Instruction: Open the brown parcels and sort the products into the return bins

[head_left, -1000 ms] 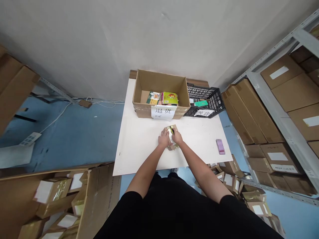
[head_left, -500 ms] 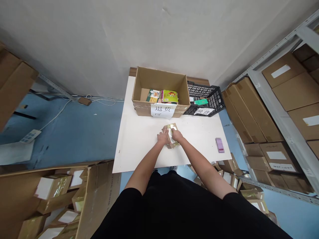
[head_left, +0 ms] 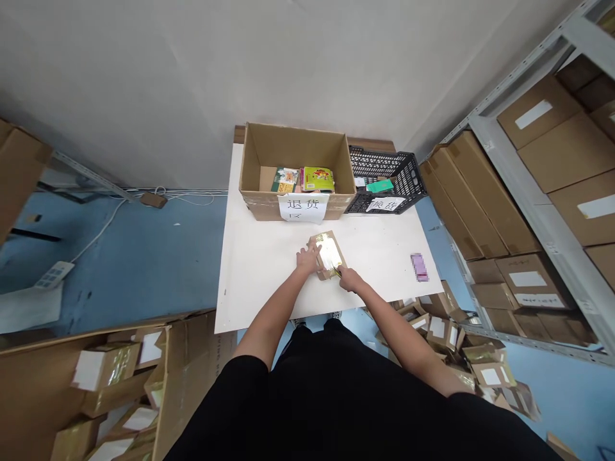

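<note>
A small, tape-wrapped brown cardboard box (head_left: 336, 241) with a white label lies on the white rectangular counter (head_left: 259, 282), in front of a large open brown carton (head_left: 252, 203). Of the two hands, the left hand (head_left: 308, 258) has its fingers spread against the box's left edge; the right hand (head_left: 350, 280) is closed around a slim dark-and-yellow tool (head_left: 338, 273), its tip at the box's near right corner. A black plastic lattice crate (head_left: 409, 186) stands beside the carton.
</note>
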`<move>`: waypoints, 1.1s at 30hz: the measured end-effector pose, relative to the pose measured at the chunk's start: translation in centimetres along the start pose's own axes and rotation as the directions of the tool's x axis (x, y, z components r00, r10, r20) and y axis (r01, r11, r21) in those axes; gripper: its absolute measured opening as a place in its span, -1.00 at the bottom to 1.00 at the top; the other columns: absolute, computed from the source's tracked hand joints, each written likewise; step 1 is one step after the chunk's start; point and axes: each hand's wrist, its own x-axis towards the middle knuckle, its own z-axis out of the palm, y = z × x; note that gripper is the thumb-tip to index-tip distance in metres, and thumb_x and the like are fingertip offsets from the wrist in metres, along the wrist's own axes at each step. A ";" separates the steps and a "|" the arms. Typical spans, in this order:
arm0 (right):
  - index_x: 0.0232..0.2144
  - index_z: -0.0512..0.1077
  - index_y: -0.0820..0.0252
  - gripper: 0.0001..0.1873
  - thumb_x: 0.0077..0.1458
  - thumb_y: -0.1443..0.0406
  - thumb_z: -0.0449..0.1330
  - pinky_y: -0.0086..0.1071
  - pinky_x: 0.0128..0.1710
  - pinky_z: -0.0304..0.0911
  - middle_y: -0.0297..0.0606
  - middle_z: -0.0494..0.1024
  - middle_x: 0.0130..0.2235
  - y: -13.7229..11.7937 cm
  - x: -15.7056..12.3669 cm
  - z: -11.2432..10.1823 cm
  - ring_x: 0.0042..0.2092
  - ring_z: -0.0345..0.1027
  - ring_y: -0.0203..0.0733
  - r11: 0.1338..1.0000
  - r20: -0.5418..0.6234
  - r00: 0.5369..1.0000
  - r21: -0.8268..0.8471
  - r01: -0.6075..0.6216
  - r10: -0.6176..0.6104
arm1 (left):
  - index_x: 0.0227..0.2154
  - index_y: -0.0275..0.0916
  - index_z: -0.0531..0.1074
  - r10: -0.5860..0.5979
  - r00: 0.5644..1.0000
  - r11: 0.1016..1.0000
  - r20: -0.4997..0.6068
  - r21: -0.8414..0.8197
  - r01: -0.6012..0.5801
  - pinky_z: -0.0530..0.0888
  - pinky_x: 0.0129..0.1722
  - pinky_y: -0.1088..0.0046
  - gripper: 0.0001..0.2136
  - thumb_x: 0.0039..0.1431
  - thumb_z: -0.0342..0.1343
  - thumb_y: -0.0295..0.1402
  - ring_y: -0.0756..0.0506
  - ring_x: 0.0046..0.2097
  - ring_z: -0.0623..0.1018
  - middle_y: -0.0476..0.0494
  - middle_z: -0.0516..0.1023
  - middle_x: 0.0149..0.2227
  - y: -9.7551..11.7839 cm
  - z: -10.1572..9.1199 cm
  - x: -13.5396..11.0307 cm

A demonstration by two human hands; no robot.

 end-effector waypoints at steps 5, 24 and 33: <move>-0.08 0.52 0.06 -0.54 -0.09 0.44 0.37 -0.25 -0.43 0.38 -0.09 0.61 -0.22 2.8 -1.7 -1.1 -0.36 0.55 0.03 0.986 0.091 0.996 0.162 -0.037 0.023 | 0.51 0.15 0.04 -0.001 1.000 0.999 0.007 0.051 0.000 0.28 0.27 -0.18 0.15 -0.16 0.44 0.16 -0.63 0.38 0.15 -0.03 -0.31 0.61 0.7 -0.7 0.2; 0.46 0.06 0.11 -0.05 0.18 0.15 0.42 -0.26 0.04 0.30 0.06 0.57 0.14 5.3 7.5 -4.3 0.13 0.50 0.11 0.998 -0.222 0.974 0.042 0.051 -0.041 | 0.22 -0.39 0.49 -0.283 0.945 0.946 -0.164 0.113 0.303 0.44 0.20 -0.07 -0.51 0.43 0.05 -0.14 -0.50 0.24 0.42 -0.56 0.45 0.17 12.7 10.6 -8.0; 0.51 0.01 0.05 -0.38 0.48 0.23 -0.06 -0.33 -0.07 0.34 -0.16 0.68 -0.03 9.7 2.7 -5.9 -0.05 0.58 -0.02 0.984 -0.169 0.972 0.030 0.173 -0.166 | 0.53 -0.16 0.03 -0.164 0.977 0.970 -0.132 0.160 0.185 0.14 0.45 -0.08 -0.28 0.42 0.04 -0.05 -0.43 0.56 -0.09 -0.37 -0.11 0.58 9.8 8.3 -5.6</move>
